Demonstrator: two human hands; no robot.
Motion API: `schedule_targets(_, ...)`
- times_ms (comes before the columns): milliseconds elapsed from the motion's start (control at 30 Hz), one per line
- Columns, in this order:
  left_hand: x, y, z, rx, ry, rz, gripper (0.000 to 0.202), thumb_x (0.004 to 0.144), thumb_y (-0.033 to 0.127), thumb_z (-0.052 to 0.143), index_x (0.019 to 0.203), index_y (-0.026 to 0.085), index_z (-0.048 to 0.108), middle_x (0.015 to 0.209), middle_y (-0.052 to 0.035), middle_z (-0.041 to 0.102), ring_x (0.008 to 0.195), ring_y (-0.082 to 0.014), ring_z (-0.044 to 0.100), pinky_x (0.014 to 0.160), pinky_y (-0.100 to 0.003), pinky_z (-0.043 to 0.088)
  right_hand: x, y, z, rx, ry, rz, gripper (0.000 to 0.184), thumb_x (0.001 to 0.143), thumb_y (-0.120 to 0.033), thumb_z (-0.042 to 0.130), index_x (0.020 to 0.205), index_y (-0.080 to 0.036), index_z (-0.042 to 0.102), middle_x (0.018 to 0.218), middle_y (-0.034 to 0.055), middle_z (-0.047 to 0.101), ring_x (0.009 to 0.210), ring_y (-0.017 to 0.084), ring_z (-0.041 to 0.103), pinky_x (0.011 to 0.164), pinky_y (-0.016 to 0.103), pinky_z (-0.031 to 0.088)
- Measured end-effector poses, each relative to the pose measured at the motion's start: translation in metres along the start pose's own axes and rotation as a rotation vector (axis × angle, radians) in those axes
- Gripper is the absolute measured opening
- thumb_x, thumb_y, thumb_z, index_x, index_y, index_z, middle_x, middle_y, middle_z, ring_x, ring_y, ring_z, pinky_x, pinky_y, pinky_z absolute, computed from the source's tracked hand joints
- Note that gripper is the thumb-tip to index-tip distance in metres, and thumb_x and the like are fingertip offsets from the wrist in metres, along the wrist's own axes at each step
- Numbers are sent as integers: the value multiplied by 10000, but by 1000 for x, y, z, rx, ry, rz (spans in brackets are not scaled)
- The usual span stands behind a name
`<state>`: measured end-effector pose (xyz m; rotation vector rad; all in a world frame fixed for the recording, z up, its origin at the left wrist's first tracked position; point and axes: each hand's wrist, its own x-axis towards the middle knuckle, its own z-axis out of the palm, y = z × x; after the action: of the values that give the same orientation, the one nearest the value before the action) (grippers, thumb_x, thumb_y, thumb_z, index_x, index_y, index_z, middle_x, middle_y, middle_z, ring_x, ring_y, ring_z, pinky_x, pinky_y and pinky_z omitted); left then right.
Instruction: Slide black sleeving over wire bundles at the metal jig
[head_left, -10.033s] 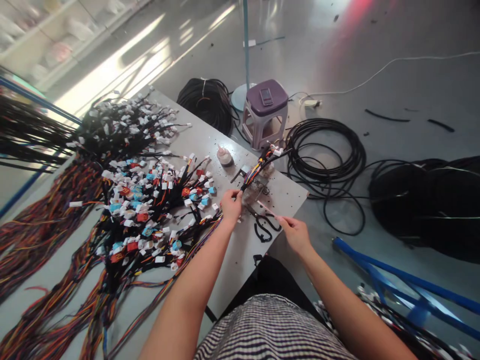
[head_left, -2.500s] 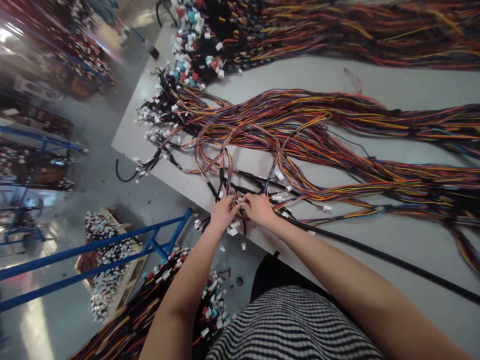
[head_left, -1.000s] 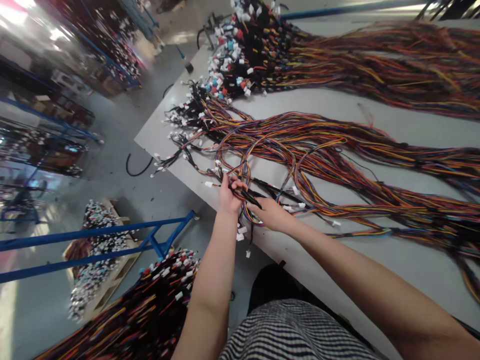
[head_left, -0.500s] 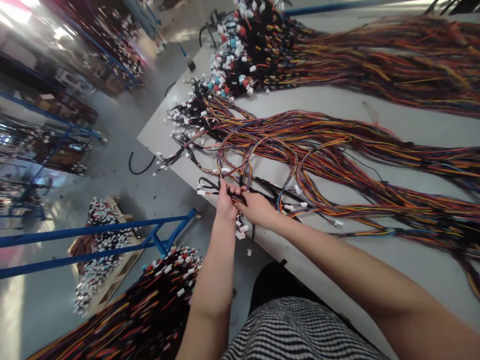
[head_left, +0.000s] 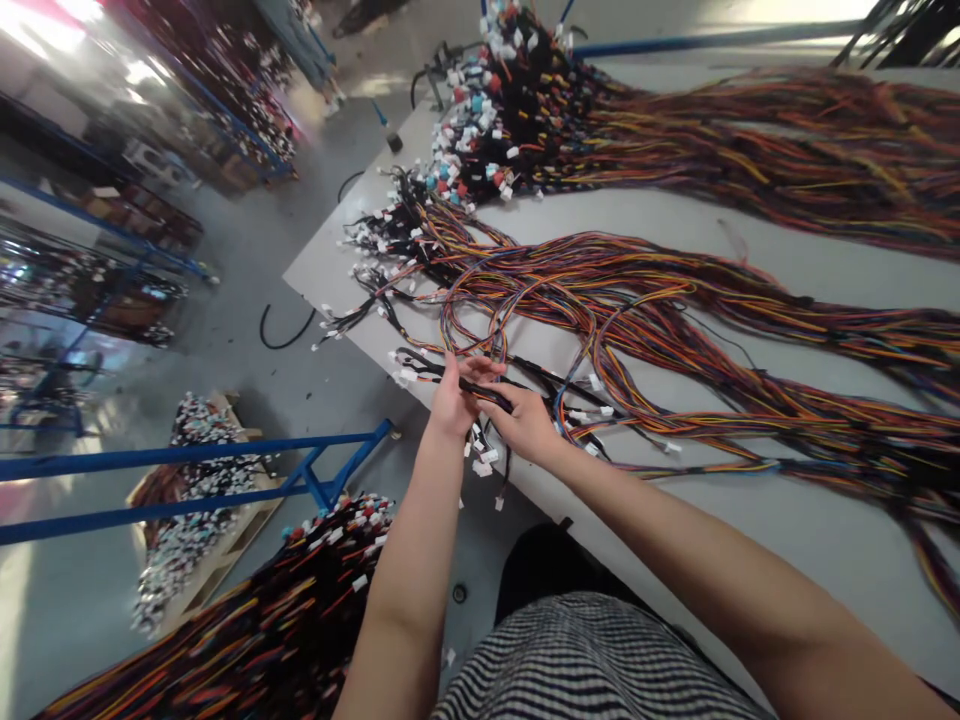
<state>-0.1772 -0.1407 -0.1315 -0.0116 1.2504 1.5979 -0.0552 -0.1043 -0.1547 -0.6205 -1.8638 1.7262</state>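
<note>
- Over the table (head_left: 757, 520)'s near edge, the left hand (head_left: 454, 402) and right hand (head_left: 526, 425) sit close together, both clamped on a black harness branch (head_left: 427, 366).
- Fanned harnesses (head_left: 660, 300) lie far right, apparently spread to keep strands apart.

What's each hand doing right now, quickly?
Left hand: closed, holding a black-sleeved wire harness.
Right hand: closed, holding the same harness.
</note>
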Motion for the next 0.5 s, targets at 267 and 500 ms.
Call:
schedule_targets(267,3,-2,-2,50,-74,-18,638,882,682,367,800,136,687,920,-141,729,1058,-305,652,881,-420,516,30,-1,2,-92,-169,165,202,825,-240,607,941,-107,706,955,85,700,901,202,635,857,315,483)
schedule_targets(500,7,35,26,655,41,47,375,808,536,572,731,177,649,776,-60,727,902,-248,675,727,-324,547,65,-35,-8,-411,-274,242,374,855,-415,571,1095,-146,670,1086,75,675,949,220,636,770,266,502)
